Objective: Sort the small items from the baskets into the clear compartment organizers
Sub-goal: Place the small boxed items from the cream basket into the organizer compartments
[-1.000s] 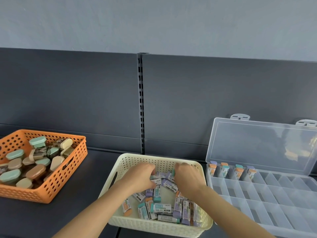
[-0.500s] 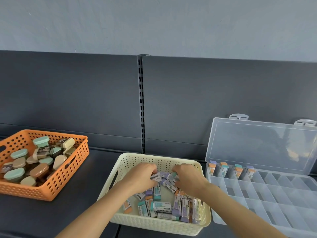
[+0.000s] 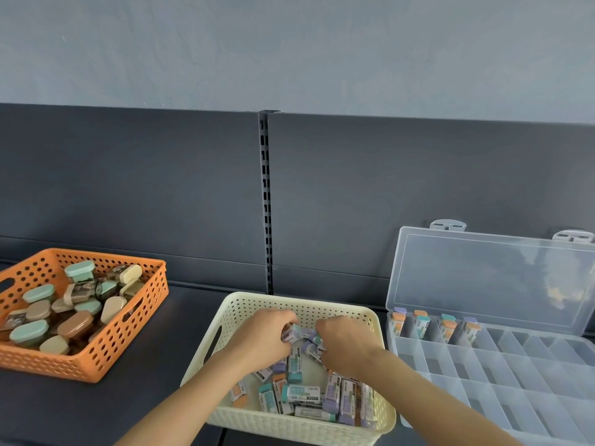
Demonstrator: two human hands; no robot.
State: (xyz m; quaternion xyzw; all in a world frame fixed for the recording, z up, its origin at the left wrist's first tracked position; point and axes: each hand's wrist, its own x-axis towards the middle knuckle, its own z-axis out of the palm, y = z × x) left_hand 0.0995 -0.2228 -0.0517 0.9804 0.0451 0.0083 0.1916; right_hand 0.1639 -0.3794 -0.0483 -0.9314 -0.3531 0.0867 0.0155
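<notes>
A cream basket (image 3: pixel 222 326) in front of me holds several small wrapped erasers (image 3: pixel 302 392) in teal, purple and orange. Both my hands are inside it near the far side. My left hand (image 3: pixel 267 336) pinches a purple eraser (image 3: pixel 291 333) between thumb and fingers. My right hand (image 3: pixel 346 342) has its fingers curled down into the pile over several erasers; what it grips is hidden. To the right lies the clear compartment organizer (image 3: pixel 502 378) with its lid (image 3: pixel 489 278) up; several erasers (image 3: pixel 421 326) stand in its back-left compartments.
An orange perforated basket (image 3: pixel 128 333) at the left holds several oval capped items in teal, beige and brown. Everything sits on a dark shelf (image 3: pixel 180 320) with a dark back panel and a slotted upright behind the cream basket.
Both hands have stayed in the cream basket, shifting slightly toward its far side. My left hand now pinches a purple eraser lifted a little from the pile.
</notes>
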